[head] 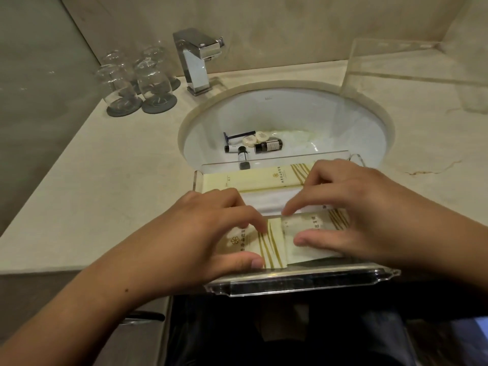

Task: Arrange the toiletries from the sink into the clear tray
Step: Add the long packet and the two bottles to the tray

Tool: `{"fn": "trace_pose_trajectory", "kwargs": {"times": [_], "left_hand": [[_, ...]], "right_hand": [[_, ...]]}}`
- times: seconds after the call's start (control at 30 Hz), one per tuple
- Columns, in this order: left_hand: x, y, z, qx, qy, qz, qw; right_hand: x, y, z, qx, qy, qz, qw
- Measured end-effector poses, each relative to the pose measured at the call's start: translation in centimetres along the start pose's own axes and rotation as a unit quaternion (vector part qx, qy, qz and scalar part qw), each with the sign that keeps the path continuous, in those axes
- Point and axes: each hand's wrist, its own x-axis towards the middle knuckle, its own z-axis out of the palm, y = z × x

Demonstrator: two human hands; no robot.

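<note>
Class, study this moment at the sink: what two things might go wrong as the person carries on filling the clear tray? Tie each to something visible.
1. The clear tray seems to overhang the counter edge, and the left hand and right hand each pinch a cream packet at that end; downward pressure might tip it.
2. The razor lies beside the small bottles in the sink; a careless grab might nick a finger.

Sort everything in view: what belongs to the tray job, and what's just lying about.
Job: clear tray; sink; razor, round soaps and small bottles in it; long packet in tray; left hand pinching one striped packet, right hand another.
Lying about: glasses on coasters; faucet; clear stand.
</note>
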Motion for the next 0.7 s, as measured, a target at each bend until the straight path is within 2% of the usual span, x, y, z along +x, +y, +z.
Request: {"fn": "trace_pose_trajectory", "kwargs": {"times": [0.13, 0.47, 0.6, 0.7], "left_hand": [[0.0, 0.2, 0.1, 0.028, 0.01, -0.007, 1.0], [0.1, 0.7, 0.2, 0.061, 0.022, -0.014, 0.998], [0.0, 0.3, -0.2, 0.01, 0.032, -0.016, 0.999], [0.5, -0.3, -1.0, -0.012, 0.07, -0.016, 0.997]], "right_hand": [[-0.4, 0.1, 0.3, -0.016, -0.049, 0.002, 0.999], [-0.6, 0.4, 0.1, -0.02, -0.043, -0.006, 0.999], [-0.5, 0.3, -0.5, 0.023, 0.006, -0.005, 1.0], [0.2, 0.3, -1.4, 0.023, 0.064, -0.003, 0.998]]}}
